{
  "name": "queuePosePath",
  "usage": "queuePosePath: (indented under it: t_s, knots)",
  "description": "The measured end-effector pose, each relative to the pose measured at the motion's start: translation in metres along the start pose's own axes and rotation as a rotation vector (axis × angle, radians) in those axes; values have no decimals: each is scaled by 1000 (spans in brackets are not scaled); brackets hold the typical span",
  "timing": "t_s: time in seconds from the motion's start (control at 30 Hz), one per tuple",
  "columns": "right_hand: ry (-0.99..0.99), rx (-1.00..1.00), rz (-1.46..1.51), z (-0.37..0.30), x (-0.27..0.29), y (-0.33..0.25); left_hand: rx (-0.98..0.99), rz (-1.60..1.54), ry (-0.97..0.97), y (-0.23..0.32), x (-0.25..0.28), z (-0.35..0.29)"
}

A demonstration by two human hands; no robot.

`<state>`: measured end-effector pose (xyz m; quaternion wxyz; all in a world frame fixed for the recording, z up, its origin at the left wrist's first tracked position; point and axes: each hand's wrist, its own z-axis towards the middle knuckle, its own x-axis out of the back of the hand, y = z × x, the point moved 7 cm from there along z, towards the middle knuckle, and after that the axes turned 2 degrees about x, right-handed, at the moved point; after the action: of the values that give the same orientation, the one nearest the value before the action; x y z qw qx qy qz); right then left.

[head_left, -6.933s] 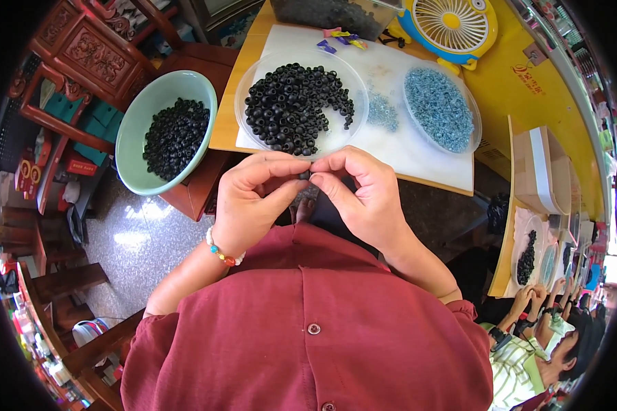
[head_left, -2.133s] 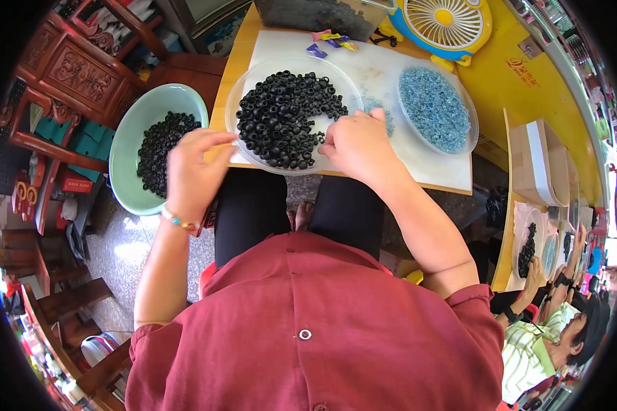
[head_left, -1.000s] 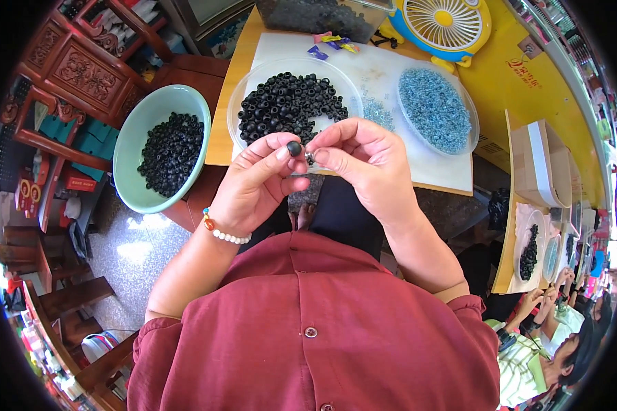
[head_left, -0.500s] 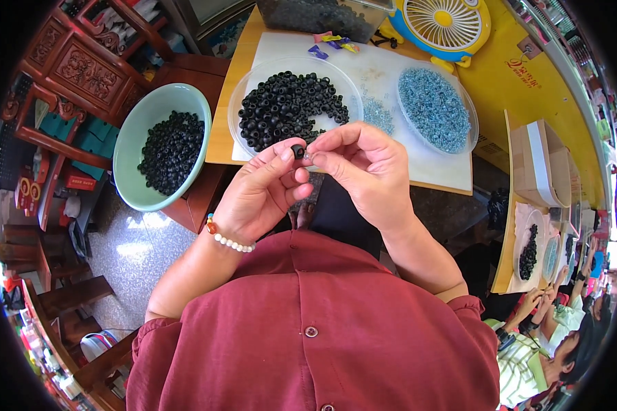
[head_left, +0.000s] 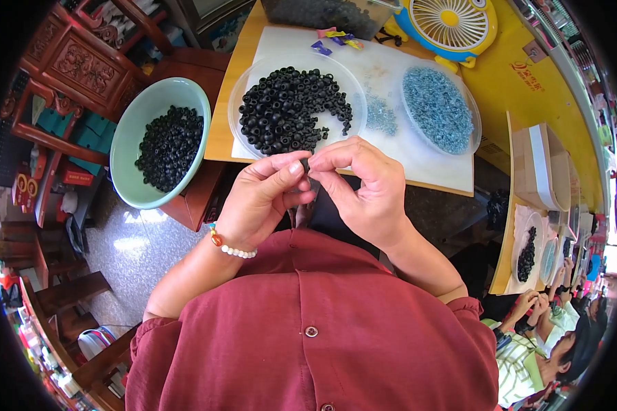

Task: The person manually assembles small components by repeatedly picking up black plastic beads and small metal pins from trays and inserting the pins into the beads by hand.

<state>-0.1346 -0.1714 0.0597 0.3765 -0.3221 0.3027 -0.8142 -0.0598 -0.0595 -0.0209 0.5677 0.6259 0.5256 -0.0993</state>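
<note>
Above the near edge of the table, my left hand (head_left: 257,195) pinches a small black bead-like piece (head_left: 305,165) between thumb and fingertips. My right hand (head_left: 373,195) meets it from the other side, thumb and forefinger pressed together at the piece. Whatever those right fingertips grip is hidden now. Just beyond, a round clear tray (head_left: 358,96) carries a heap of black holed pieces (head_left: 277,113). To its right, a second clear tray (head_left: 478,130) holds tiny pale-blue transparent pieces (head_left: 437,106), and some more lie loose between the trays.
A pale green basin (head_left: 120,154) of black pieces stands at left, beside a carved wooden chair (head_left: 82,65). At the back are a clear bin (head_left: 322,17), small wrapped sweets (head_left: 336,38) and a yellow-blue fan (head_left: 452,27). Other people work at lower right near a cardboard box (head_left: 545,164).
My fingertips have dropped slightly and closed together around the black piece. The clear bit seen at my right fingertips before is now out of sight.
</note>
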Motion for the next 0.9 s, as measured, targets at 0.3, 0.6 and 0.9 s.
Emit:
queuePosePath:
  t_s: [0.3, 0.6, 0.9]
  knots:
    - [-189, -835, 932, -48, -34, 45, 58, 209, -67, -16, 12, -11]
    - [-11, -238, -121, -4, 1, 60, 117, -89, -21, -14, 22, 1]
    - [-490, -183, -805, 22, -32, 116, 94, -154, 2, -5, 26, 3]
